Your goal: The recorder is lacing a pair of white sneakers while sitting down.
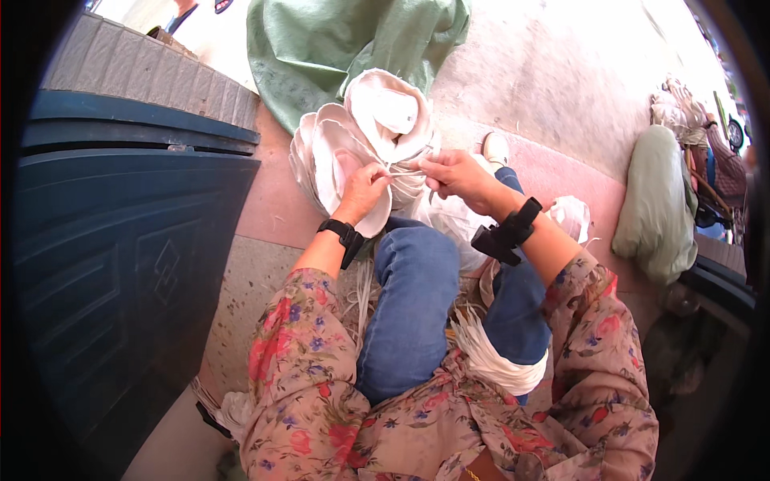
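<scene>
A thin white cord (407,173) runs between my two hands. My left hand (365,191) is closed in a pinch on its left end, and my right hand (459,175) pinches it a little to the right. Just beyond the fingers, white oval, shell-like fabric pieces stand nested in two stacks: one on the left (327,144), the other on the right (385,80). What exactly these pieces are I cannot make out. A thick bundle of white cords (499,362) lies across my right thigh.
Green sacking (337,48) spreads behind the stacks. A white plastic bag (461,223) sits between my legs and the right stack. To the left stands a dark blue panelled door (120,264). A full green sack (658,200) leans at the far right beside a loaded cart.
</scene>
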`<state>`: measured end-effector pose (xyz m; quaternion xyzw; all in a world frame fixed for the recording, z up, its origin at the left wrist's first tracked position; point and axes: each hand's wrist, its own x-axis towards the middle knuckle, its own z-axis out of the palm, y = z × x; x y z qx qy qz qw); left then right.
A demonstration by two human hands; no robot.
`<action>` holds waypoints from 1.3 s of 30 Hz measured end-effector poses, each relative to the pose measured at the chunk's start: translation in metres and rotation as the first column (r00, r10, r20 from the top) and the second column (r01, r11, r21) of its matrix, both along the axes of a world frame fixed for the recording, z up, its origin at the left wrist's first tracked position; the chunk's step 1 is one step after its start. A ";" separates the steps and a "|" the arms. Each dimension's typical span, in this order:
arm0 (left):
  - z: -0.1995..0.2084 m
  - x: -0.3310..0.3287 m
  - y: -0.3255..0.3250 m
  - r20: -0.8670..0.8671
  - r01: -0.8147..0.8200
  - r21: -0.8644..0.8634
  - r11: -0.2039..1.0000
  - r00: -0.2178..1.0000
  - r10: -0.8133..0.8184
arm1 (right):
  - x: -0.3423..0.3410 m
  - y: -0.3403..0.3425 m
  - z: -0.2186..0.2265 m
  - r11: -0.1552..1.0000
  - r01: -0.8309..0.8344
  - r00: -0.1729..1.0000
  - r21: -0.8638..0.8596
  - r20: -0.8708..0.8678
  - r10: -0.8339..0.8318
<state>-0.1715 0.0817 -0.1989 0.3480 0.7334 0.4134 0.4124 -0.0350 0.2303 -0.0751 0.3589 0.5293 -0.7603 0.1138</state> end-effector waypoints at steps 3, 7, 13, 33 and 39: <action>-0.006 0.001 0.000 0.125 -0.153 -0.026 0.988 0.980 0.155 | -0.002 0.004 0.000 0.995 0.102 0.995 -0.022 -0.010 -0.102; -0.012 -0.007 -0.005 0.260 -0.316 -0.018 0.948 0.914 0.310 | 0.005 0.028 -0.007 0.961 0.254 0.964 -0.107 -0.051 -0.261; 0.002 -0.005 -0.002 0.069 -0.286 -0.073 0.956 0.954 0.291 | 0.013 0.033 -0.012 0.924 0.365 0.930 -0.116 0.003 -0.367; 0.081 0.009 -0.021 0.093 -0.195 0.134 0.972 0.979 0.184 | 0.004 0.007 -0.021 0.998 -0.036 0.998 0.055 -0.057 0.040; 0.112 0.030 -0.034 -0.058 -0.109 0.205 0.973 0.991 0.123 | -0.013 -0.016 -0.014 0.978 -0.162 0.979 0.131 -0.102 0.176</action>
